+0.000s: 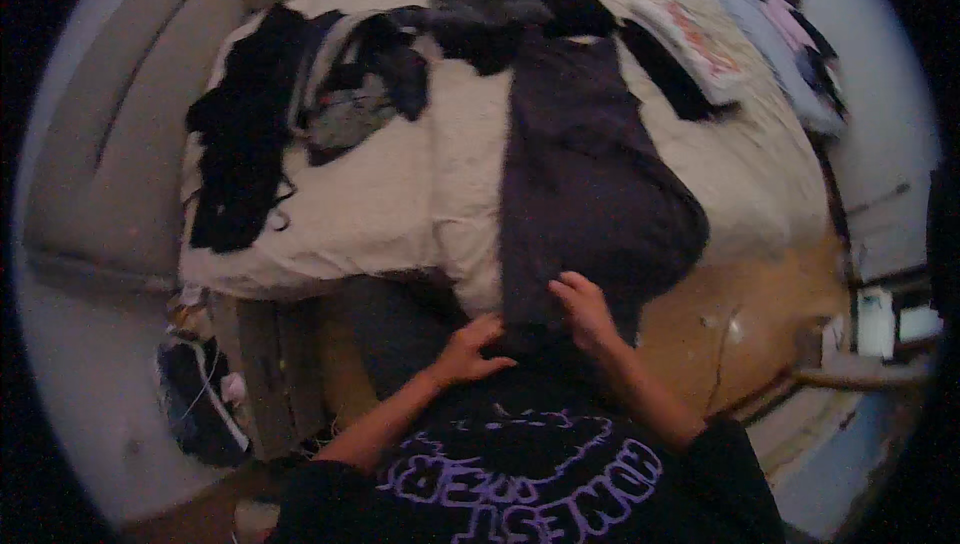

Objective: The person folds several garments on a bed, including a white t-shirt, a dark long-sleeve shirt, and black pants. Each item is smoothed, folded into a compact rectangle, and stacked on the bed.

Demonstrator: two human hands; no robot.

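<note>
A dark grey-purple garment, perhaps trousers, lies lengthwise over the bed, its near end reaching toward my body. My left hand is at the garment's near left corner, fingertips against the edge and thumb spread away. On the upper face of the cloth, close to the near end, rests my right hand, fingers extended and slightly bent. The garment's right side bulges outward past the bed's near edge. Dim light and blur hide the finer detail of the fabric.
Cream bedding covers the bed. Black clothing and a rumpled grey-black heap lie at left. Beyond the garment are a grey bundle, a black piece and a white folded item. A dark bag stands on the floor at left.
</note>
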